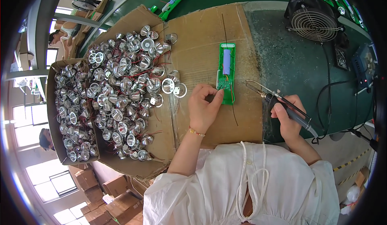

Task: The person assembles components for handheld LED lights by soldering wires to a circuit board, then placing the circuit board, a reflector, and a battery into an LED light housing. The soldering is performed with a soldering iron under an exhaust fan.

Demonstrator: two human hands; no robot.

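Observation:
A long green plastic housing [228,99] lies upright on the cardboard in front of me. Inside it are a lilac cylindrical battery [226,62] and, below that, a small green circuit board [224,86] with thin wires. My left hand [203,107] is closed at the housing's lower left edge, thumb and fingertips pinching it beside the board. In my right hand [288,117] is a soldering iron [271,100] with a thin metal feed tube fixed along it. Its tip points left toward the housing and stays apart from it.
Cardboard boxes [105,157] on the left hold many silvery reflector cups [125,84] with red wires; several spill onto the cardboard sheet [193,35]. A black fan with a wire grille [314,23] stands far right, near a soldering station [365,67] and cables. More green housings [172,6] lie behind.

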